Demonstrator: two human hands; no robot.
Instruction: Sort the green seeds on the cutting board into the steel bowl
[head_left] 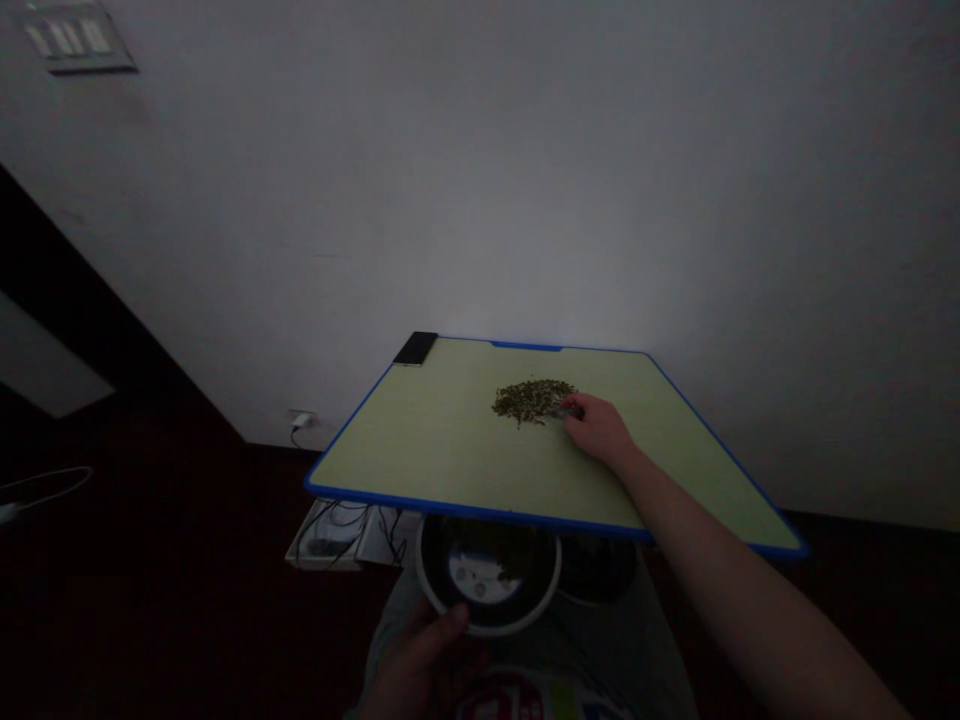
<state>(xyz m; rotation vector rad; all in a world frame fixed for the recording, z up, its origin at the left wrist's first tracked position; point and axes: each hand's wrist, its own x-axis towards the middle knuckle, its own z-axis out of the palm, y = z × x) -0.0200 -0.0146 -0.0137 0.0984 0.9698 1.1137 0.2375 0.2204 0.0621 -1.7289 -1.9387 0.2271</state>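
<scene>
A pile of small greenish-brown bits point(529, 400) lies on the pale yellow table point(420, 440) with a blue rim. At the pile's right edge is my right hand point(596, 425), its fingers closed on a small shiny object too dim to identify, which touches the bits. Below the table's near edge, my left hand point(431, 645) grips the rim of a round bowl point(514, 622), thumb on top. The bowl is over my lap and has dark bits inside, with a bright patch on its bottom.
A black phone-like slab point(416, 348) rests at the table's far left corner, against the wall. Beneath the table at left, a box point(326, 540) holds cables. A plug point(301, 420) sits in a wall socket. Something dark is right of the bowl.
</scene>
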